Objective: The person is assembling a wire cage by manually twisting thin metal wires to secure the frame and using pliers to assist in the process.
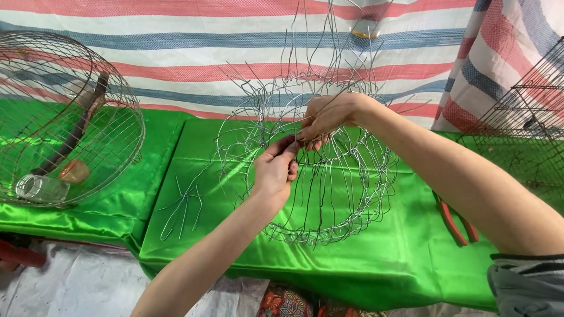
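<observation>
Reaching up from the bottom of the frame, two bare forearms meet at the centre over a green satin cloth (362, 263). The left hand (275, 171) has its fingers closed, pinching a wire of the half-built wire frame (334, 194), a round, open cage of thin silvery wires that stands on the cloth at mid-frame. Just above and touching it, the right hand (328, 117) curls its fingers shut around wires at the frame's upper ring.

A few loose cut wires (181, 207) lie on the cloth left of the frame, and red-handled pliers (455, 222) lie to its right, partly hidden by the right forearm. At upper left sits a finished round wire cage (52, 118) with a perch inside. Behind everything hangs a red, blue and white striped tarpaulin (214, 47).
</observation>
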